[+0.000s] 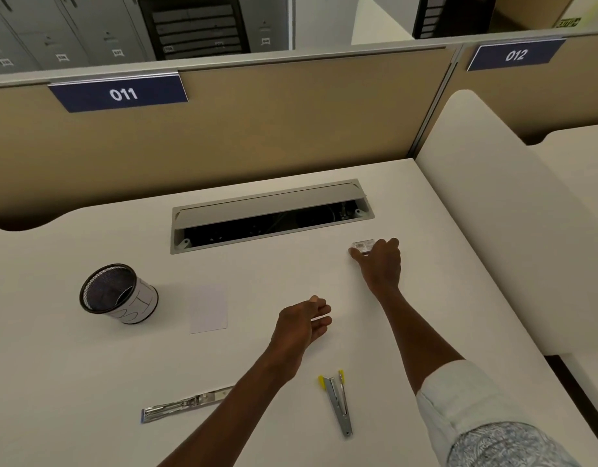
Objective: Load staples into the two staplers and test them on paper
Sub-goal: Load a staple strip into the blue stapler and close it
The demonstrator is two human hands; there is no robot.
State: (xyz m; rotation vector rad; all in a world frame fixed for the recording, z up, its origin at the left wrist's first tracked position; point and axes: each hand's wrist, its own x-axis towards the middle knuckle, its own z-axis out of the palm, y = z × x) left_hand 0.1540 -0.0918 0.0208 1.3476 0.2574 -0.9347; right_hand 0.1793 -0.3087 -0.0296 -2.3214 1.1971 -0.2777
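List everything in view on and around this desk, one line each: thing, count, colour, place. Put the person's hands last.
desk: 1, white, fills the foreground
staplers: 2, both lying open near the front edge; silver with yellow tips at centre-right, silver with a blue end at left
staple box: 1, small, pale with a barcode label, right of the cable tray
paper: 1, white, mid-desk
mesh cup: 1, black and white, left
cable tray: 1, grey, lid open, at the back
partition: tan, with blue signs 011 and 012
left hand: open, holds nothing
right hand: fingers pinch the staple box
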